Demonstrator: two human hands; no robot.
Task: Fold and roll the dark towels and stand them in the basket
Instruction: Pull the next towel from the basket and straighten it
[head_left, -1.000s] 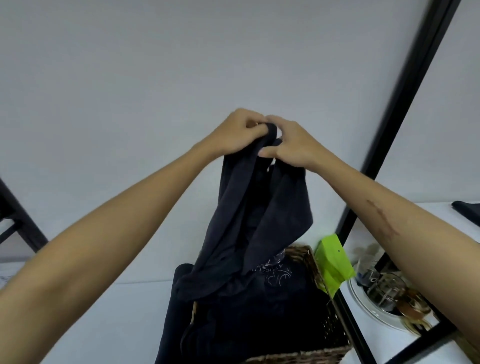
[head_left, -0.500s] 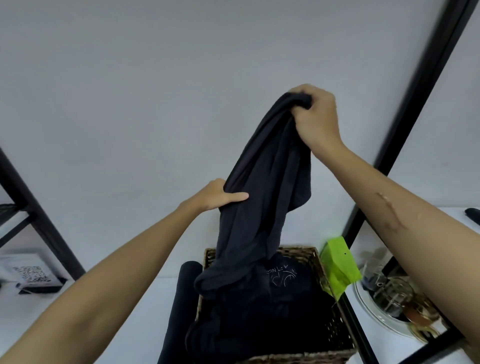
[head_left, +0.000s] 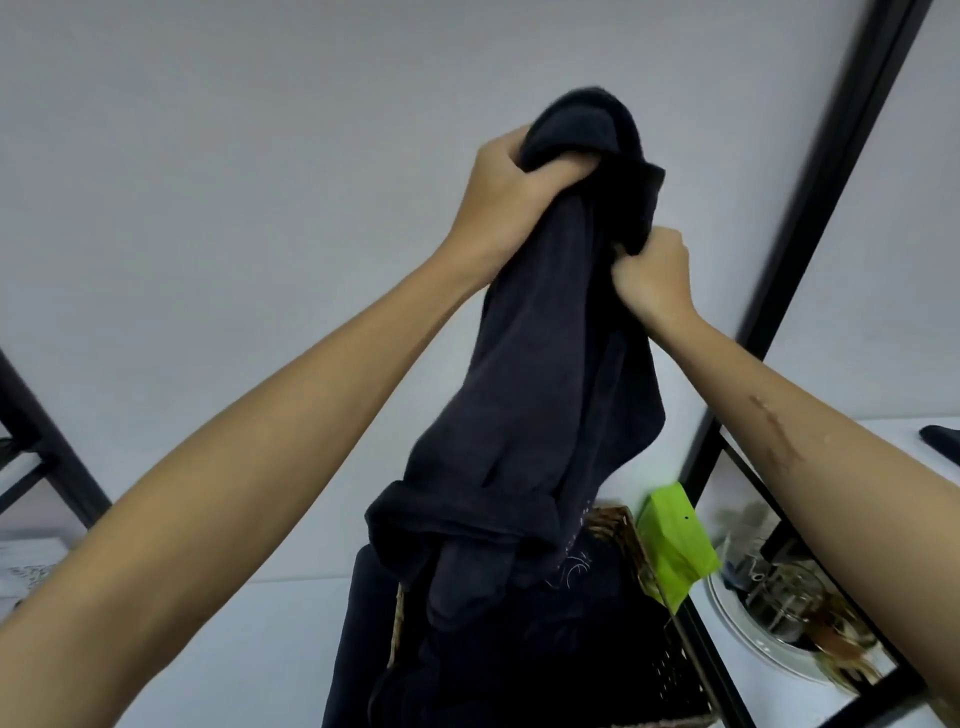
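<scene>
Item: dark towel (head_left: 545, 374), lifted clear above the basket (head_left: 631, 551) at 6 o'clock.

I log the left hand (head_left: 506, 195) gripping the bunched top and the right hand (head_left: 654, 275) pinching an edge at 3 o'clock. Step: untangling before folding. Next, I judge, calls for finding two corners.

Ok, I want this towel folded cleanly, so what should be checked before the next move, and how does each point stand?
1. Left hand grips the dark towel near its top: ok.
2. Right hand pinches the towel's edge lower down: ok.
3. Towel spread flat, corners found: not ok, it hangs bunched and twisted.
4. Towel's lower end lifted clear of the wicker basket: cannot tell, dark cloth merges there.
5. Room in the basket for a standing roll: not ok, loose dark cloth fills it.
6. Green package clear of the hanging towel: ok, it is beside the basket.
</scene>
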